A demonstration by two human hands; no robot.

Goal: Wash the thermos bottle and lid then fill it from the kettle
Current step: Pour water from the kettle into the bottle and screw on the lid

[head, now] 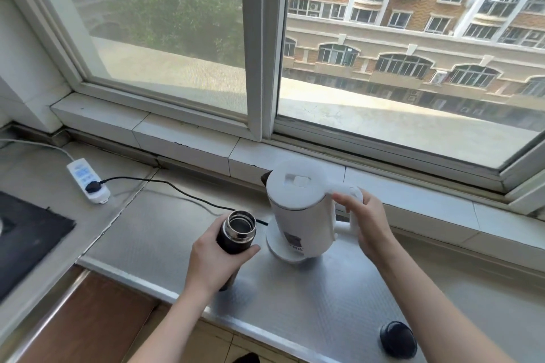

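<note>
Hands two, my left hand point(213, 261) wrapped around one open thermos bottle point(236, 233), my right hand point(368, 225) gripping one white kettle point(298, 209) by its handle, one black lid point(398, 339) lying apart on the counter point(295, 303).

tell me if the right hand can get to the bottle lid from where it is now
Probably yes, once it lets go: the right hand is on the kettle handle, and the lid lies alone on the counter near that forearm.

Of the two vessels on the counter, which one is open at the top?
The dark thermos bottle, held uncapped in the left hand; the white kettle has its lid shut.
</note>
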